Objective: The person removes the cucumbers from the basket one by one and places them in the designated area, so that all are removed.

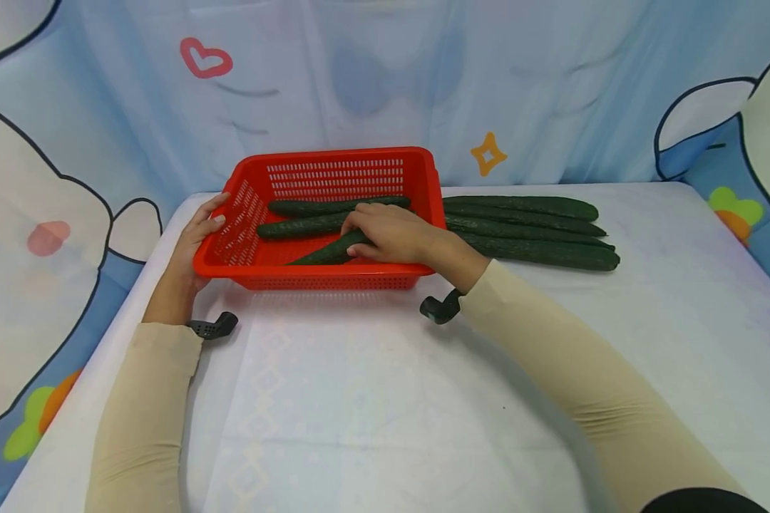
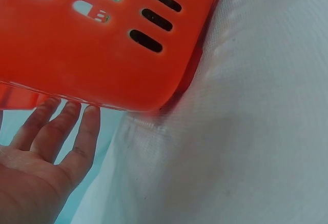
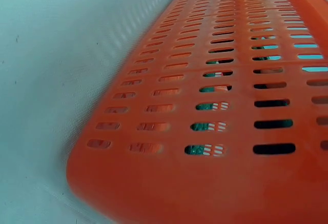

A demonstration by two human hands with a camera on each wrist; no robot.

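A red plastic basket with slotted walls stands at the far middle of the table. Inside it lie three dark green cucumbers, one along the back, one in the middle and one at the front. My right hand reaches over the front rim and grips the front cucumber near its right end. At the basket's left end, my left hand touches the rim; in the left wrist view its fingers are fairly straight against the edge. The right wrist view shows only the basket's outer wall, hiding that hand.
Several more cucumbers lie side by side on the white tablecloth, just right of the basket. A blue patterned curtain hangs behind the table. Each wrist wears a black camera mount, one at the left wrist.
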